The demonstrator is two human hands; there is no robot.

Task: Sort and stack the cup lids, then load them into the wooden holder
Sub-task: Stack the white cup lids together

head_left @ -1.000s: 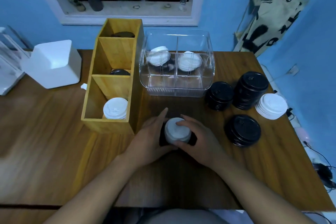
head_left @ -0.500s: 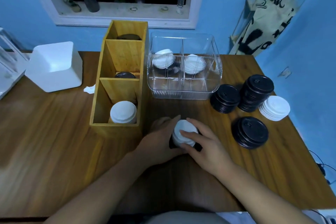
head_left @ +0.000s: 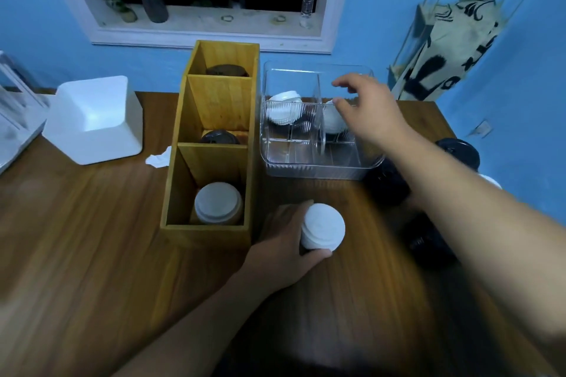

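The stack of white lids [head_left: 323, 228] is standing on the bench [head_left: 92, 254] just right of the wooden holder's [head_left: 174, 193] near corner, not yet in it. Half a second ago both hands were cupping this stack; now only the left hand [head_left: 281, 242] is staying on it, while the right hand [head_left: 367, 110] has let go and is reaching away over the clear bin [head_left: 306, 168]. That suggests the stack is being held ready while more white lids are being fetched to top it up, so sorting is going on and loading is waiting.

The left hand is gripping the stack from its left side, fingers curling round the far edge and thumb wrapping the near one, keeping it upright. The right hand is holding nothing: its fingers are spread and loosely extended above the bin's right compartment, the thumb tip hanging just beside the white lids [head_left: 332, 121] lying there. Whether it is touching them I cannot tell.

The bin's left compartment is holding another white bunch [head_left: 283, 109]. In the holder, the near compartment is already carrying white lids [head_left: 218, 203], and the middle one is showing dark lids [head_left: 219, 137]. Black lid stacks [head_left: 456, 150] are waiting on the bench to the right, partly hidden behind the right forearm.
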